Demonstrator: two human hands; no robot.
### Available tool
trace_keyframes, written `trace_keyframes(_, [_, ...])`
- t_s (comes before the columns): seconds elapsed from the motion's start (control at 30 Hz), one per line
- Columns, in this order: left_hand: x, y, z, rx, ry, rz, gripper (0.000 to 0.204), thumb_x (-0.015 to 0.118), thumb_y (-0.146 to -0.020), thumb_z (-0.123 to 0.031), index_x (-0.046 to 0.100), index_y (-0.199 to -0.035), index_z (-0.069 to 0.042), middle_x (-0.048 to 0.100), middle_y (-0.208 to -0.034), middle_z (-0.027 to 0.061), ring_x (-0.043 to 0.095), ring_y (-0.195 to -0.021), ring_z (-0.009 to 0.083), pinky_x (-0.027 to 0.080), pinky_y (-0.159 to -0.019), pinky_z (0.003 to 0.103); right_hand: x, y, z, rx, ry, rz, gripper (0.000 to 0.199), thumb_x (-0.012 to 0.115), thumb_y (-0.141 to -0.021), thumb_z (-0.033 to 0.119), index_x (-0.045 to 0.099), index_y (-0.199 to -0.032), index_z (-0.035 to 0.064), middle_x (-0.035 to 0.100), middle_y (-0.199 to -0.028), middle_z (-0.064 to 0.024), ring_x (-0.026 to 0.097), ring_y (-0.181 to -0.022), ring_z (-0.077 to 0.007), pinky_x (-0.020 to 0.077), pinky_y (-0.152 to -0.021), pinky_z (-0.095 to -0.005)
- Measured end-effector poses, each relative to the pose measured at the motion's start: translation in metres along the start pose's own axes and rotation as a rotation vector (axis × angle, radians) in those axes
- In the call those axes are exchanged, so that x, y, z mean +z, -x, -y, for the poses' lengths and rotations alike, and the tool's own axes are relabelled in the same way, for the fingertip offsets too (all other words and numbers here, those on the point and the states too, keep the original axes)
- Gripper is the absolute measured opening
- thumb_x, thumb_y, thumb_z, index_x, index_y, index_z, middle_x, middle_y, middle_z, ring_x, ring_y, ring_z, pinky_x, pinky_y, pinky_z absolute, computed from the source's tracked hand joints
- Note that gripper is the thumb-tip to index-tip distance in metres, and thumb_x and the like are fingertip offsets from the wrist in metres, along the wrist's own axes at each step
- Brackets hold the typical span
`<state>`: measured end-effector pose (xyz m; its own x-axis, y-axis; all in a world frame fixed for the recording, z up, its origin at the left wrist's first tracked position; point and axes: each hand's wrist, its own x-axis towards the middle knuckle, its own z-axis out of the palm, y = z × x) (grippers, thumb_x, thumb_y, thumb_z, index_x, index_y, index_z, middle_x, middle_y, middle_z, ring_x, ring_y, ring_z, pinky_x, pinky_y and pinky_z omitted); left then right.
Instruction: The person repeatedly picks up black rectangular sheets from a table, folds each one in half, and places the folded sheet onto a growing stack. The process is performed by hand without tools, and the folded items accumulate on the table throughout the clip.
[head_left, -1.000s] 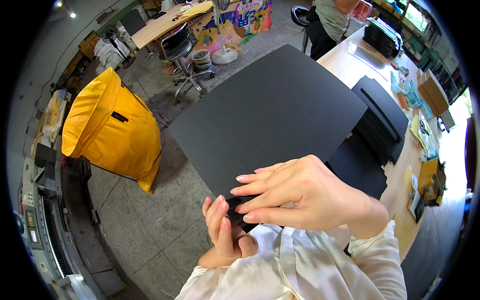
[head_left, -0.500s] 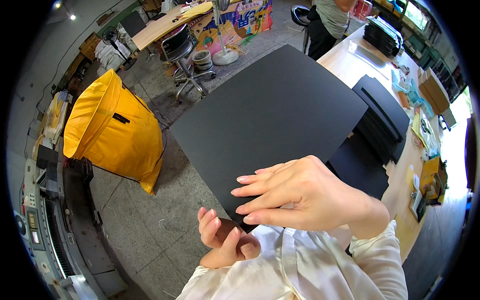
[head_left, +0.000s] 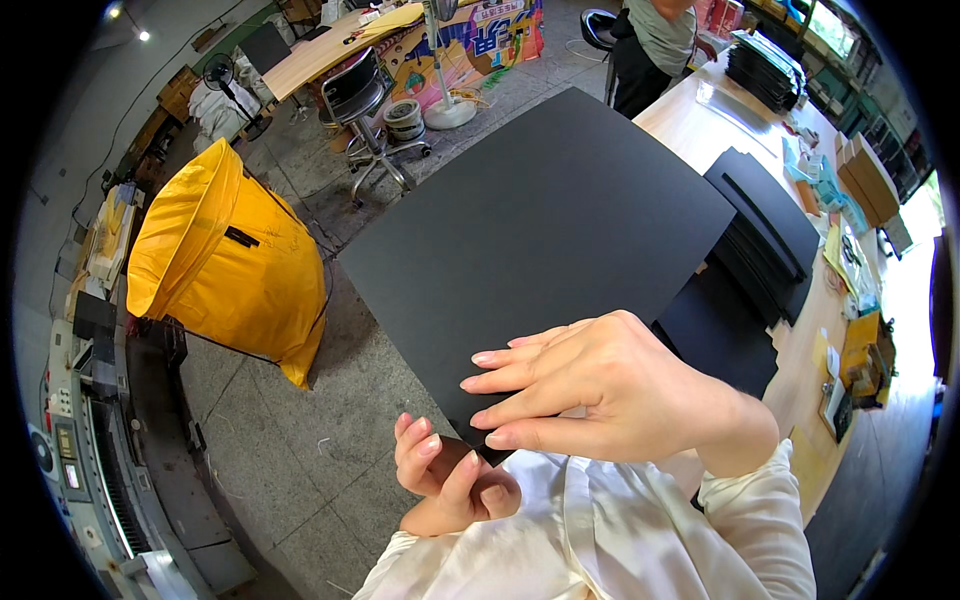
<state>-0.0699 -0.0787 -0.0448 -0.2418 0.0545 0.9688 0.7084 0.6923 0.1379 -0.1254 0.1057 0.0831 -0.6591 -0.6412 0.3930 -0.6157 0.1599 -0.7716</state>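
A large black sheet or board (head_left: pixel 540 210) stretches out in front of me, its near corner close to my body. My right hand (head_left: pixel 600 390) lies palm down over that corner, fingers stretched out and slightly spread. Just left of the corner is my left hand (head_left: pixel 455 480), turned palm up with loosely curled fingers that stand apart. One of its fingertips is at the sheet's edge, and its palm is in shadow. Whether it touches the underside is hidden.
A tall yellow sack (head_left: pixel 240 260) stands on the floor at left. Along the right runs a wooden table (head_left: pixel 810 400) with stacked black boards (head_left: pixel 765 230). A wheeled chair (head_left: pixel 360 100) and a person (head_left: pixel 650 50) are farther back. Machinery (head_left: pixel 100 480) lines the lower left.
Both hands and the black sheet hold nearly the same place, with only a tiny shift of the left fingers. The person at the back has moved an arm slightly.
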Motion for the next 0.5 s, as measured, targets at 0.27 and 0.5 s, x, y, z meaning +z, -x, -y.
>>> trace_keyframes(0.27, [0.0006,0.0006,-0.0003,-0.011,0.018,-0.017,0.048,0.029,-0.092,-0.025,0.043,-0.130,-0.001,0.036,-0.129,0.0329,0.042,-0.121,0.0463,0.035,-0.099,0.060,0.0007,-0.0001,0.0000,0.002,0.008,-0.002,0.018,0.076,-0.081,0.018,0.076,-0.092,0.0034,0.073,-0.099,-0.0168,0.068,-0.104,-0.0311,0.0533,-0.093,-0.0407])
trace_keyframes(0.5, [-0.0031,-0.0007,-0.0017,-0.018,0.017,0.027,0.047,0.029,-0.093,-0.024,0.043,-0.130,-0.001,0.035,-0.132,0.0323,0.041,-0.123,0.0460,0.034,-0.100,0.060,0.0010,0.0001,0.0000,0.002,0.012,-0.003,0.018,0.076,-0.081,0.018,0.076,-0.091,0.0038,0.073,-0.098,-0.0167,0.068,-0.104,-0.0311,0.0534,-0.093,-0.0408])
